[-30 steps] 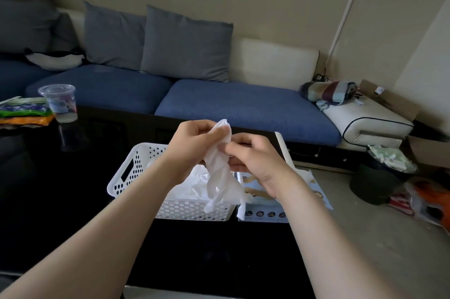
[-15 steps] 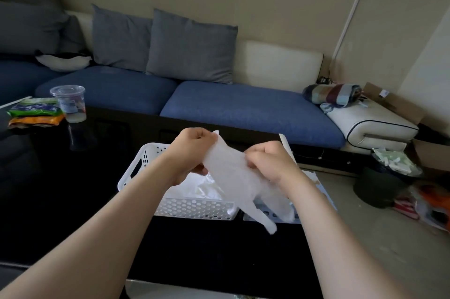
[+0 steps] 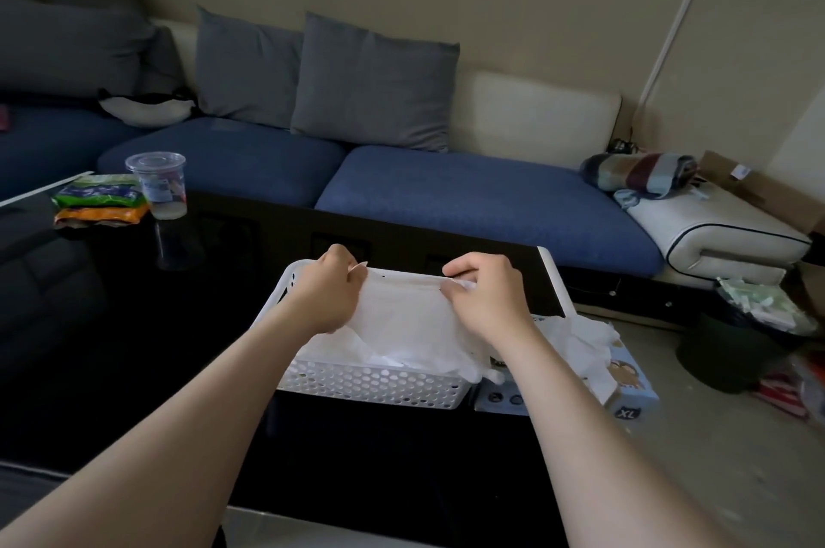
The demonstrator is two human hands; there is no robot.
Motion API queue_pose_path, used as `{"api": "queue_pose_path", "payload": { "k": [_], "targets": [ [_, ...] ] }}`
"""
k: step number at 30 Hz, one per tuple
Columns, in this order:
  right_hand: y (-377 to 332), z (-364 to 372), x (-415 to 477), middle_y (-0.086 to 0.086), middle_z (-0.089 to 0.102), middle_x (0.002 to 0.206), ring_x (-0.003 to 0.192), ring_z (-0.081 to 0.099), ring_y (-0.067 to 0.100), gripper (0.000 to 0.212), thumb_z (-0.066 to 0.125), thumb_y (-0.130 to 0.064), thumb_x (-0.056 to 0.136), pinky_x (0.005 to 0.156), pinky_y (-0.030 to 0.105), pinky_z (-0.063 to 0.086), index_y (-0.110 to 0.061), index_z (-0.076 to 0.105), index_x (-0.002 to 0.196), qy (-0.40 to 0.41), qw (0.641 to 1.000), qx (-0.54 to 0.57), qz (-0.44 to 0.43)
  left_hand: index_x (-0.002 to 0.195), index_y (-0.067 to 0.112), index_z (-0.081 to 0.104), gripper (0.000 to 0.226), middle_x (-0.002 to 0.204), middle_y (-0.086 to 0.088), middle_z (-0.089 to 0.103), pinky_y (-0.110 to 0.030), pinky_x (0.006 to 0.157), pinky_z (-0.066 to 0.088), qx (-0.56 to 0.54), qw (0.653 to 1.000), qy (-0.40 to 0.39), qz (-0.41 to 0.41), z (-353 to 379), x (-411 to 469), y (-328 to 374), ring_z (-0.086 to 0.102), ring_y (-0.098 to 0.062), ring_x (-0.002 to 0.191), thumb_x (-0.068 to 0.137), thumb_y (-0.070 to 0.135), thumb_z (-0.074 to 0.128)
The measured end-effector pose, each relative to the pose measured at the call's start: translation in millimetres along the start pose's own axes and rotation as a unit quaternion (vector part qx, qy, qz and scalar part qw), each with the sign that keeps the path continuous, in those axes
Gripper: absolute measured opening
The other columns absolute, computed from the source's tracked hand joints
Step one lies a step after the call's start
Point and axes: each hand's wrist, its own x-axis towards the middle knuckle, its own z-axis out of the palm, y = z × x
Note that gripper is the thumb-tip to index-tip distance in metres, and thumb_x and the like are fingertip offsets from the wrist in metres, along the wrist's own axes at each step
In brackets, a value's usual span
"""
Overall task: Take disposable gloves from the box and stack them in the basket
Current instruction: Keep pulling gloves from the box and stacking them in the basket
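Blue woven fabric covers the seat pads of a long sofa (image 3: 468,194), whose back and arm are smooth cream padding. A glossy black worktop (image 3: 134,346) stands in front of it and mirrors the room. Two square grey cushions (image 3: 370,78) lean upright against the sofa back.

On the far right part of the worktop stands a rectangular white plastic basket (image 3: 370,384). Its walls are pierced with rows of round holes, and it holds a crumpled pile (image 3: 343,353) of thin white film. Just beside its right wall lies a pale-blue cardboard box (image 3: 629,402) marked "XL", with loose gloves (image 3: 580,337) spilling from its top. A dark round bin (image 3: 732,346) on the floor at right is heaped with pale scraps.

A translucent film glove (image 3: 402,306) is spread flat above the basket, its upper edge taut and its lower part draping onto the pile. The left hand (image 3: 328,295) pinches that edge's left corner with curled fingers; the right hand (image 3: 486,302) pinches the right corner likewise.

Near the left edge of the worktop lie flat green and orange packets (image 3: 100,201). Just beside them stands an upright clear plastic cup (image 3: 158,183) with a lid.
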Motion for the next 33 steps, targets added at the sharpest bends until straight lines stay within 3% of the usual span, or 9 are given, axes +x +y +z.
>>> {"api": "queue_pose_path", "payload": {
  "k": [5,9,15,21,23,25,27,30,33],
  "targets": [
    [-2,23,7,-0.003,0.073,0.11,0.095,0.069,0.014,0.021,0.082,-0.024,0.094,0.082,0.03,0.06,-0.024,0.075,0.113,0.006,0.997,-0.061,-0.048,0.117,0.011,0.043,0.024,0.092,-0.01,0.059,-0.04,0.059,0.051,-0.002,1.0,0.001,0.012,1,12,-22,0.06,-0.024,0.075,0.112,0.035,0.04],
    [-6,36,12,-0.002,0.07,0.115,0.101,0.067,0.015,0.032,0.084,-0.028,0.092,0.084,0.031,0.058,-0.019,0.073,0.121,0.0,0.991,-0.104,-0.088,0.117,0.003,0.039,0.018,0.097,-0.022,0.065,-0.037,0.059,0.042,0.055,0.998,0.01,0.038,1,14,-32,0.056,-0.025,0.072,0.11,0.018,0.045],
    [-8,42,16,-0.004,0.06,0.114,0.099,0.063,0.016,0.021,0.083,-0.029,0.093,0.075,0.028,0.05,-0.023,0.074,0.111,-0.017,0.979,-0.18,-0.095,0.119,0.011,0.03,0.036,0.081,-0.009,0.056,-0.031,0.044,0.034,0.182,0.981,0.06,-0.008,0,9,-25,0.053,-0.021,0.058,0.094,-0.009,0.049],
    [-20,37,17,-0.002,0.063,0.109,0.099,0.062,0.018,0.009,0.07,-0.018,0.101,0.082,0.036,0.056,-0.023,0.075,0.108,-0.032,0.968,-0.213,-0.131,0.116,0.009,0.046,0.027,0.098,-0.008,0.057,-0.03,0.052,0.038,0.25,0.966,0.047,-0.048,2,8,-19,0.054,-0.021,0.069,0.093,-0.001,0.055],
    [-25,34,16,-0.002,0.062,0.115,0.101,0.062,0.017,0.019,0.067,-0.011,0.101,0.079,0.033,0.054,-0.023,0.073,0.114,-0.053,0.966,-0.219,-0.129,0.122,0.011,0.049,0.031,0.115,-0.01,0.059,-0.034,0.066,0.046,0.29,0.955,0.051,-0.034,2,8,-13,0.061,-0.028,0.096,0.095,0.007,0.062],
    [-31,29,13,-0.001,0.06,0.124,0.107,0.062,0.017,0.029,0.068,-0.012,0.099,0.081,0.031,0.054,-0.024,0.071,0.125,-0.091,0.964,-0.217,-0.124,0.129,0.016,0.053,0.036,0.13,-0.009,0.054,-0.037,0.082,0.049,0.316,0.947,0.05,0.024,7,11,-10,0.055,-0.031,0.117,0.095,0.011,0.066],
    [-36,24,8,-0.002,0.054,0.134,0.12,0.059,0.019,0.044,0.073,-0.029,0.096,0.087,0.033,0.053,-0.027,0.063,0.139,-0.166,0.956,-0.217,-0.11,0.129,0.023,0.058,0.033,0.133,-0.007,0.052,-0.039,0.095,0.05,0.289,0.954,-0.005,0.085,14,15,-12,0.053,-0.03,0.121,0.098,0.012,0.063],
    [-39,19,3,-0.003,0.04,0.15,0.133,0.049,0.022,0.081,0.078,-0.06,0.086,0.09,0.037,0.045,-0.034,0.045,0.156,-0.301,0.922,-0.235,-0.059,0.136,0.036,0.051,0.037,0.141,-0.005,0.045,-0.049,0.11,0.043,0.236,0.957,-0.142,0.089,21,17,-20,0.047,-0.032,0.132,0.102,0.028,0.062],
    [-34,20,1,-0.002,0.039,0.158,0.138,0.046,0.022,0.094,0.079,-0.063,0.084,0.098,0.038,0.047,-0.03,0.037,0.161,-0.363,0.894,-0.257,-0.055,0.15,0.043,0.034,0.054,0.148,-0.007,0.038,-0.055,0.112,0.042,0.216,0.954,-0.195,0.065,22,18,-24,0.045,-0.036,0.136,0.103,0.037,0.061]
  ]
}}
